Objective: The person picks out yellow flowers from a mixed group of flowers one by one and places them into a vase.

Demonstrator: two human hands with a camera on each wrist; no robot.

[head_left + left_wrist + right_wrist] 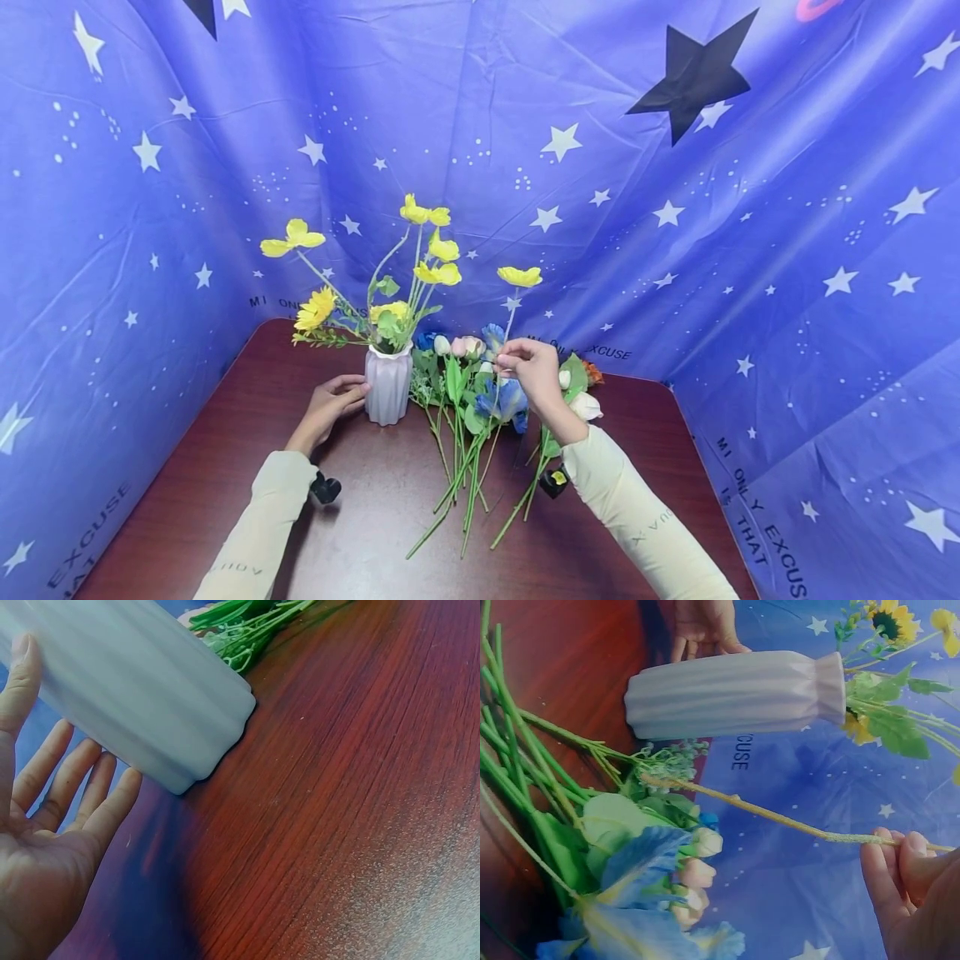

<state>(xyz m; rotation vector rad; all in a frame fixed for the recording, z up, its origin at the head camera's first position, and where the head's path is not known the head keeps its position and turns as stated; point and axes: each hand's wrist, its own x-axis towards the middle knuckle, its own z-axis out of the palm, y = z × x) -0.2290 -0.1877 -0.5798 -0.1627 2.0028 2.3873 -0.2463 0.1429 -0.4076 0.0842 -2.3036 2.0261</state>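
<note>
A white fluted vase [387, 387] stands upright on the table, with several yellow flowers [438, 273] and a sunflower [315, 310] in it. My left hand [335, 407] touches the vase's left side with fairly straight fingers; in the left wrist view its fingertips [124, 784] rest against the wall. To the right of the vase, my right hand [534, 372] pinches the stem [780, 817] of a single yellow flower [519, 277] between thumb and fingers. That flower stands upright above the hand, and its stem's lower end hangs over the other flowers.
Blue flowers [501, 400], pink and white buds [467, 347] and green stems [468, 492] lie in a pile right of the vase. A white flower [585, 406] and an orange one [592, 372] lie beyond the right wrist. A star-printed purple cloth [480, 125] surrounds the brown table [360, 533].
</note>
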